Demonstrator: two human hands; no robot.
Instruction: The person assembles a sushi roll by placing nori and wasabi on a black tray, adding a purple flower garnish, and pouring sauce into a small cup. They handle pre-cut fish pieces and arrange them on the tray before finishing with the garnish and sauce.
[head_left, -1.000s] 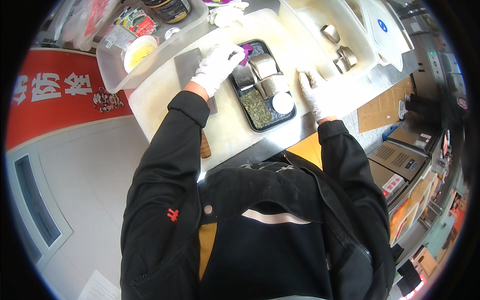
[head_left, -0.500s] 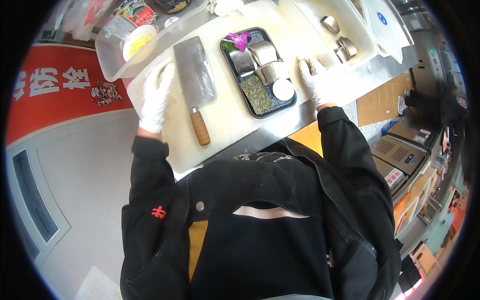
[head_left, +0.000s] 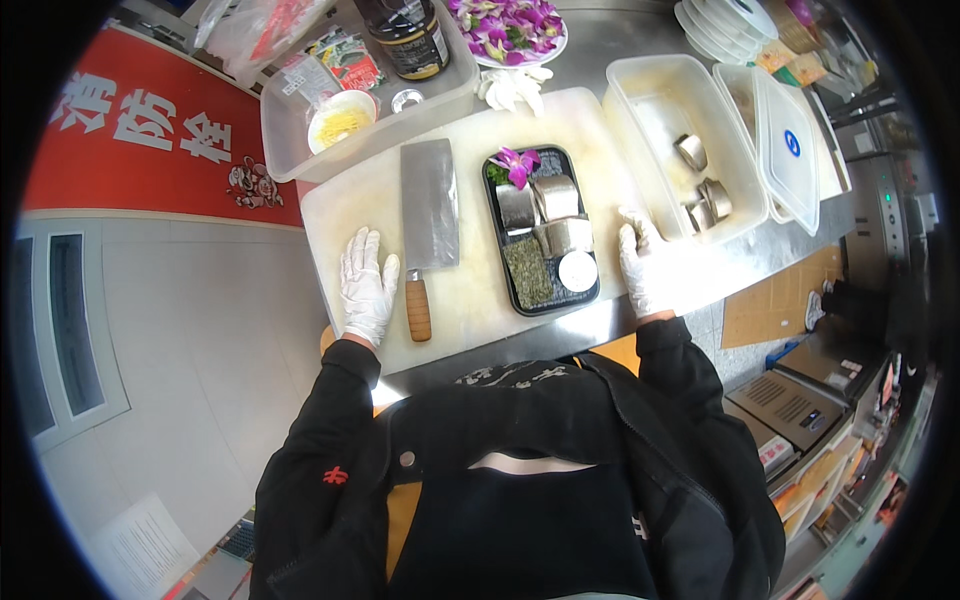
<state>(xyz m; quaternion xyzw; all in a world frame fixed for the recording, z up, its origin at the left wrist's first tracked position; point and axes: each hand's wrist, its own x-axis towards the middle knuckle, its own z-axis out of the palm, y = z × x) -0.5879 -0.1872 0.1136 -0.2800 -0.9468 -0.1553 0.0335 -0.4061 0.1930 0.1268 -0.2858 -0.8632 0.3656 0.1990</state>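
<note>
My left hand [head_left: 367, 285], in a white glove, lies flat with fingers apart on the white cutting board [head_left: 470, 165], left of a cleaver [head_left: 430, 205] with a wooden handle. Also gloved, my right hand [head_left: 642, 265] rests at the board's right edge with its fingers stretched, holding nothing. Between the cleaver and my right hand sits a black rectangular tray [head_left: 520, 303]. In it are several silvery-skinned pieces [head_left: 565, 237], a purple orchid flower [head_left: 516, 166], a flat speckled green sheet [head_left: 528, 270] and a small white round dish [head_left: 577, 271].
A clear bin [head_left: 440, 108] at the back left holds a bowl of yellow shreds [head_left: 342, 122], packets and a dark jar [head_left: 408, 40]. At the right, a plastic container [head_left: 635, 110] has more silvery pieces; its lid [head_left: 785, 150] lies alongside. Behind are crumpled gloves [head_left: 515, 90] and a plate of orchids [head_left: 510, 35].
The view has shifted, bringing the plate of orchids into sight. My left hand has turned from narrow and edge-on to flat with fingers spread. The tray and cleaver keep their places on the board.
</note>
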